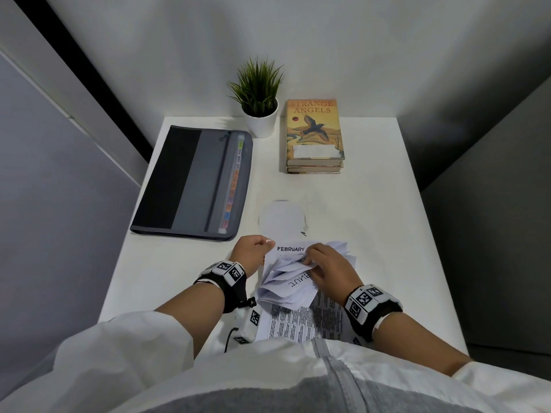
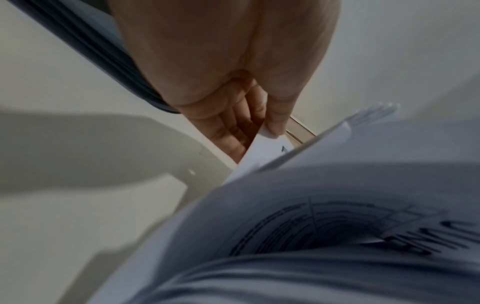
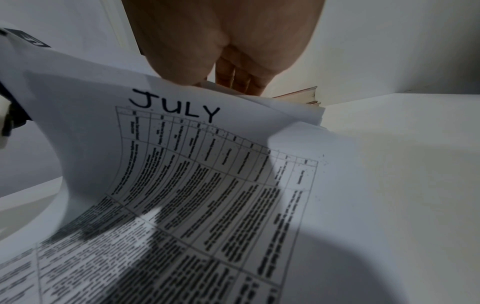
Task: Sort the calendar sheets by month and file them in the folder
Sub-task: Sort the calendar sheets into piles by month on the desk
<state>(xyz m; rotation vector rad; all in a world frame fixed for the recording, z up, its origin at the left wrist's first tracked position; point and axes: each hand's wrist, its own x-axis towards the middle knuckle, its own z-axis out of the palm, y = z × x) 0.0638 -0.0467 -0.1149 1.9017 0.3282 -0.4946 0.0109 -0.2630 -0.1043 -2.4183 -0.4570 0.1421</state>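
Paper stack fanned at your 6 o'clock, folder (image 1: 190, 180) shut at 10.
Head: left hand (image 1: 252, 251) pinches the FEBRUARY sheet (image 1: 290, 249); right hand (image 1: 326, 266) curls into the calendar sheets (image 1: 286, 286). Left wrist: thumb (image 2: 275, 123) clamps a corner. Right wrist: JULY sheet (image 3: 182, 164) bows; loose pages could slip and shuffle.

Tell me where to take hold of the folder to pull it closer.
Grip the folder at its near right corner, coming from the right. It lies flat and closed, that corner is nearest both hands, and the zip and tabs run along that right edge.
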